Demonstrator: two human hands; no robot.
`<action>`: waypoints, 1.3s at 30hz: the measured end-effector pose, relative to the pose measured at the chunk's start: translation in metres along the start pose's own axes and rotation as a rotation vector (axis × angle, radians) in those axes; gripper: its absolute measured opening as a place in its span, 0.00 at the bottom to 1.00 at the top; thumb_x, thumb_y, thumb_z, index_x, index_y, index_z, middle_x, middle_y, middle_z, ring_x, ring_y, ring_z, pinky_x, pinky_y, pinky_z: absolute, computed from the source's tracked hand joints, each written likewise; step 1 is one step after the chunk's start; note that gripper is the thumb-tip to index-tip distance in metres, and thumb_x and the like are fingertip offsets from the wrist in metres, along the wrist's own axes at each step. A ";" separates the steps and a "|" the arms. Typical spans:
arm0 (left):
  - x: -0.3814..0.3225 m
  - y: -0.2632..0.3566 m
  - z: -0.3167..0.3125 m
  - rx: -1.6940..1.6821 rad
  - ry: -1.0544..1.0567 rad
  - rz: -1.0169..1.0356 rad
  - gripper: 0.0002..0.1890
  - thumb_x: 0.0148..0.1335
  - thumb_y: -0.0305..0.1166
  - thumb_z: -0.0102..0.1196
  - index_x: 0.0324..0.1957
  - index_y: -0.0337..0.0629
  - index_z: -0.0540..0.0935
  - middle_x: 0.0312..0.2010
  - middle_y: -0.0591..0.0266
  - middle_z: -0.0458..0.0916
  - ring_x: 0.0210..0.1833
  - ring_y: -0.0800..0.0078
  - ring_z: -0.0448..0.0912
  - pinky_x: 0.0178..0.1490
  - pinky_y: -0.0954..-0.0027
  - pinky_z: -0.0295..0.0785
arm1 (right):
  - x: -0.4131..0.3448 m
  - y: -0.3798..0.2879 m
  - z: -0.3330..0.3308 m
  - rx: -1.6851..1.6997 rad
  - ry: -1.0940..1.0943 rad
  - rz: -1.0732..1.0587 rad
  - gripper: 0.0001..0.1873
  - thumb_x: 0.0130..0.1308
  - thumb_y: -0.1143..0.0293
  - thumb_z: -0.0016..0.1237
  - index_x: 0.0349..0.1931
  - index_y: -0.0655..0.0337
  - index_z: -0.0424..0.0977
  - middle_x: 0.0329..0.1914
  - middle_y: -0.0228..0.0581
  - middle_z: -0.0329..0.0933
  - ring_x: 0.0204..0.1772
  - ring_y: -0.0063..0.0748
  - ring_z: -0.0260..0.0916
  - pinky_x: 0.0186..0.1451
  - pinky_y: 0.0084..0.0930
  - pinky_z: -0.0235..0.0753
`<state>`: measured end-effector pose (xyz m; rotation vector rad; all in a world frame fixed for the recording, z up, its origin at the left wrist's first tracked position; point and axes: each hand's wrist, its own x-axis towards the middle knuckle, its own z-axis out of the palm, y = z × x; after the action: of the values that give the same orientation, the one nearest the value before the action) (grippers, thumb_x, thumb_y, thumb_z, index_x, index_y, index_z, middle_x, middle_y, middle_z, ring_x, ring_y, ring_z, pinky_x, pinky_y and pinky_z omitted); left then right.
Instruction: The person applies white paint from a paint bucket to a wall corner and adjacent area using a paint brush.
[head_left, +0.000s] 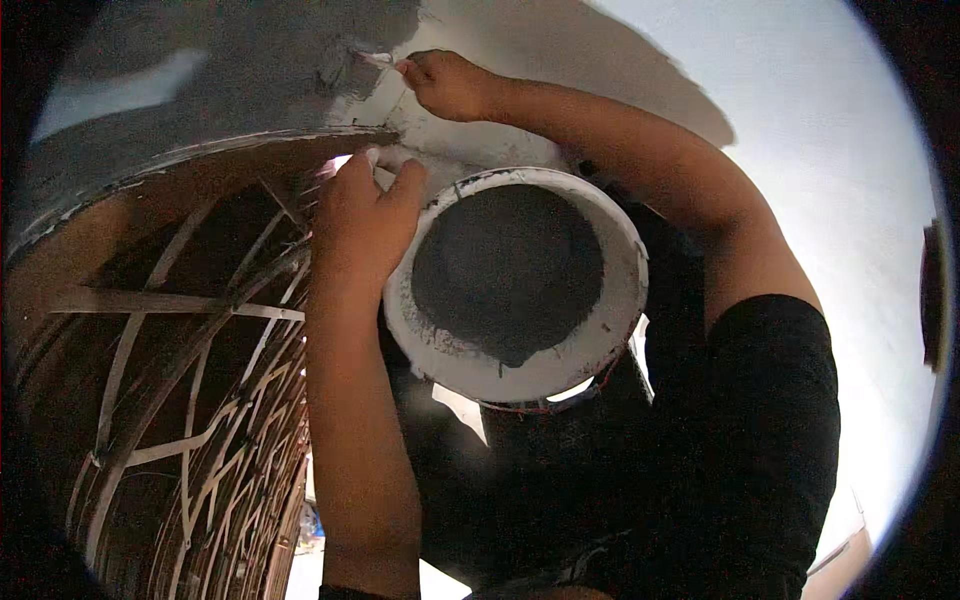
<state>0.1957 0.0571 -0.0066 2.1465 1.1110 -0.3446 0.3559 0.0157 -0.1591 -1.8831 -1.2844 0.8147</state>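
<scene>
My right hand (452, 84) reaches up to the wall with its fingers closed on a small, thin tool (377, 58), perhaps a narrow scraper or a brush. The tool's tip meets the border of a dark grey coated area (277, 75), next to paler wall. Below it, my left hand (367, 199) is raised beside the wall's lower edge (300, 137), thumb and index finger spread. Its fingertips are partly hidden, so any grip there is unclear. A white bucket (517, 382) with a smeared rim stands against my body, holding a dark grey mass (510, 262).
Under the wall's edge at left is a lattice of thin wooden or bamboo strips (180, 302), running downward. Brightly lit white wall (817, 150) curves along the right. A dark object (931, 296) is at the far right rim.
</scene>
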 end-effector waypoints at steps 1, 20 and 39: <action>0.001 -0.002 -0.002 0.005 -0.019 -0.032 0.28 0.55 0.45 0.50 0.48 0.28 0.75 0.40 0.36 0.78 0.46 0.46 0.78 0.53 0.54 0.69 | 0.003 -0.004 0.002 -0.002 0.045 0.006 0.24 0.74 0.56 0.27 0.41 0.72 0.70 0.33 0.59 0.75 0.40 0.56 0.73 0.47 0.45 0.69; 0.005 -0.006 0.009 0.003 -0.101 -0.053 0.26 0.56 0.46 0.51 0.50 0.34 0.74 0.44 0.41 0.78 0.48 0.46 0.77 0.54 0.54 0.68 | -0.022 0.003 0.005 -0.060 0.021 -0.160 0.12 0.66 0.69 0.44 0.45 0.68 0.67 0.28 0.60 0.75 0.34 0.55 0.76 0.38 0.44 0.73; 0.004 -0.019 0.015 0.009 -0.071 -0.019 0.23 0.57 0.42 0.52 0.46 0.30 0.76 0.43 0.39 0.78 0.47 0.46 0.77 0.52 0.55 0.69 | -0.024 0.023 -0.006 -0.014 0.221 -0.350 0.20 0.73 0.59 0.30 0.32 0.68 0.68 0.20 0.54 0.69 0.25 0.49 0.70 0.37 0.44 0.69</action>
<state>0.1835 0.0571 -0.0280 2.1159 1.0918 -0.4315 0.3644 -0.0139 -0.1721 -1.6397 -1.4243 0.4048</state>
